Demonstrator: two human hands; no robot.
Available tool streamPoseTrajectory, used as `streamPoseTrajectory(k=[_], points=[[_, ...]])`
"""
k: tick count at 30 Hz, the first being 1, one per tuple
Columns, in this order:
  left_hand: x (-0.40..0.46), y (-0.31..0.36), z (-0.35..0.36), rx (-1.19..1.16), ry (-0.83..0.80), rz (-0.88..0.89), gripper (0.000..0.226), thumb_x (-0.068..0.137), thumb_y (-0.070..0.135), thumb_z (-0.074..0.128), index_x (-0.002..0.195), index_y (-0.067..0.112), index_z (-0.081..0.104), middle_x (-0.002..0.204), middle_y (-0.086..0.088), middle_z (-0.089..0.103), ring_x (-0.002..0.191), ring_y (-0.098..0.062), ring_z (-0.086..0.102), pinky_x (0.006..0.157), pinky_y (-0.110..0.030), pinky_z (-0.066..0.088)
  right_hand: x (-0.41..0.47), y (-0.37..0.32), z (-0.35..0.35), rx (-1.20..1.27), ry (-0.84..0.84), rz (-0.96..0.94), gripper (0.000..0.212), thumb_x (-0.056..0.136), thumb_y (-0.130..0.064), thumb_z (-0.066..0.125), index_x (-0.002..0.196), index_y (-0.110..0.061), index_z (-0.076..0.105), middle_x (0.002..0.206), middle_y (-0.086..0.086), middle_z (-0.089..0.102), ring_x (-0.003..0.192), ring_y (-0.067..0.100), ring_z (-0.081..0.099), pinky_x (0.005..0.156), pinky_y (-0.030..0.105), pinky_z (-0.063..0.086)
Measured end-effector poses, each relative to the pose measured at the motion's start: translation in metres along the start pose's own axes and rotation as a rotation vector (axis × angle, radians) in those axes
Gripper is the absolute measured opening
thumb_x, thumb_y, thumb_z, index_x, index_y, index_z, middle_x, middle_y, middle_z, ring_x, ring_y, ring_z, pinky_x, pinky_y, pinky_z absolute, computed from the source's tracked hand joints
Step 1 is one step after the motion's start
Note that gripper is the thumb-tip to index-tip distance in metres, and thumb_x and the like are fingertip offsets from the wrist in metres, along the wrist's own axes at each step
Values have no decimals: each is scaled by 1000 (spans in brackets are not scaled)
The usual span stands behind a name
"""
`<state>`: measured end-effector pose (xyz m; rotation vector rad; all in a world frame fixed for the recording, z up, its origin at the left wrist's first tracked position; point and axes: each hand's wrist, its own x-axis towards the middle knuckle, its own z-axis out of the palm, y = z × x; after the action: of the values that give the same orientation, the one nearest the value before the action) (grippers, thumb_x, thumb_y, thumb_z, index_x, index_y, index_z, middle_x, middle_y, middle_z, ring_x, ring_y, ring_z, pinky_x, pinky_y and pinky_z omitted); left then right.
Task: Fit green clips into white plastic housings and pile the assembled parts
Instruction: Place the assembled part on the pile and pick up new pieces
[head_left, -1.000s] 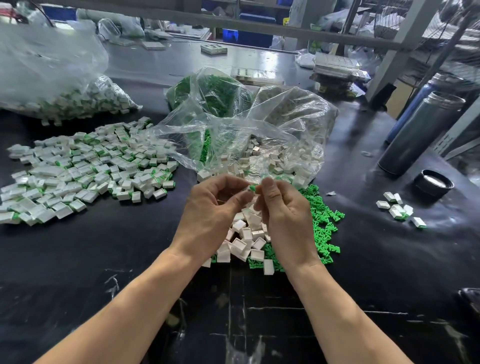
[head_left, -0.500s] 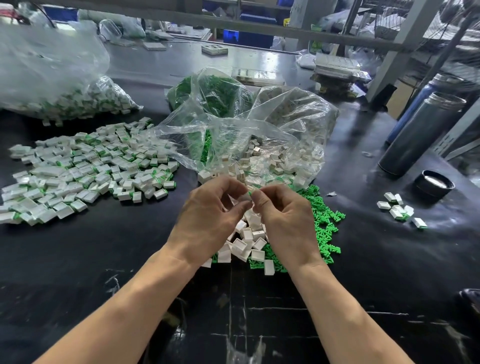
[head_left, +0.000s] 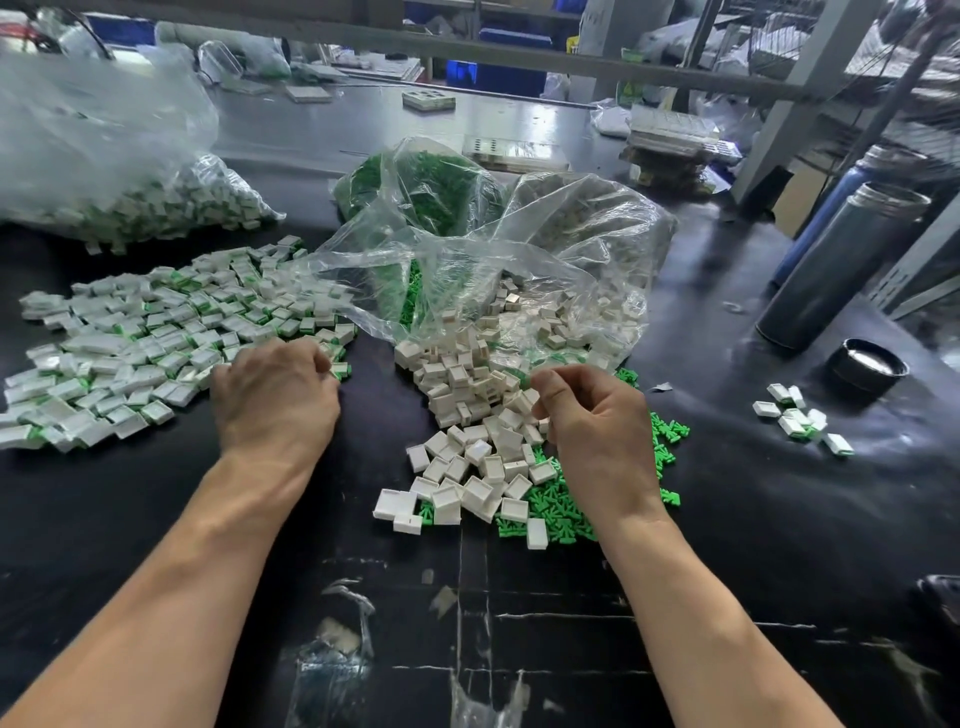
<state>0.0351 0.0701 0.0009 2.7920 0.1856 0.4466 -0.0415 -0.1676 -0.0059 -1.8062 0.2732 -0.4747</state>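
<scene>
While my left hand (head_left: 275, 395) rests, fingers curled, at the near right edge of the assembled pile (head_left: 150, 338), whether it grasps a part I cannot tell. My right hand (head_left: 592, 415), fingers curled, touches the white housings (head_left: 467, 415) mid-desk, its grasp hidden; green clips (head_left: 561, 504) lie beneath them.

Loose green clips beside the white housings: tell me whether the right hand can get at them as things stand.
Probably yes. The right hand hovers right over the green clips, which lie bare on the table; only some white housings overlap their left edge.
</scene>
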Motion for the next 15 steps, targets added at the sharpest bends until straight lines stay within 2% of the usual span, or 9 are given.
streamPoseTrajectory(k=[3, 6, 7, 9, 10, 13, 15], points=[[0, -2, 0, -11, 34, -9, 10, 90, 24, 72, 99, 20, 74, 105, -13, 70, 106, -38, 61, 99, -48, 43, 2, 0, -4, 8, 25, 12, 14, 98, -30, 70, 86, -23, 75, 71, -10, 72, 57, 3, 59, 63, 37, 58], [1, -4, 0, -33, 66, -21, 18, 88, 24, 77, 104, 16, 73, 108, -16, 68, 107, -40, 61, 97, -50, 43, 5, 1, -11, 12, 86, -3, 11, 97, -27, 71, 88, -22, 74, 70, -9, 71, 54, -1, 58, 49, 21, 51], [1, -3, 0, -56, 85, -5, 20, 88, 24, 78, 105, 15, 73, 107, -16, 68, 106, -40, 61, 95, -50, 44, 7, 1, -13, 35, 100, 4, 9, 97, -25, 72, 89, -21, 73, 70, -9, 70, 55, -2, 59, 49, 19, 51], [-1, 0, -1, -171, 112, 59, 15, 87, 22, 79, 99, 15, 73, 101, -12, 69, 98, -37, 64, 88, -46, 48, 11, 3, -18, 21, 122, 13, 6, 96, -26, 73, 93, -21, 73, 74, -10, 70, 63, 2, 62, 58, 27, 56], [-3, 4, -1, -250, 95, 93, 9, 88, 22, 79, 94, 17, 74, 95, -7, 71, 92, -32, 65, 83, -41, 50, 13, 3, -20, -8, 130, 10, 7, 96, -27, 73, 93, -21, 73, 76, -9, 71, 64, 3, 62, 61, 27, 56], [-13, 18, 2, -413, -104, 142, 7, 90, 30, 77, 85, 27, 74, 80, 13, 69, 77, -10, 64, 71, -27, 47, 20, 6, -31, -96, 149, 0, 16, 96, -33, 74, 86, -21, 71, 71, -10, 68, 55, -4, 57, 51, 13, 45], [-20, 24, 4, -444, -229, 162, 11, 90, 36, 76, 81, 31, 72, 77, 20, 66, 76, 0, 62, 65, -21, 43, 25, 8, -41, -227, 131, 7, 24, 94, -40, 74, 80, -22, 70, 68, -11, 67, 55, -3, 57, 54, 16, 44]])
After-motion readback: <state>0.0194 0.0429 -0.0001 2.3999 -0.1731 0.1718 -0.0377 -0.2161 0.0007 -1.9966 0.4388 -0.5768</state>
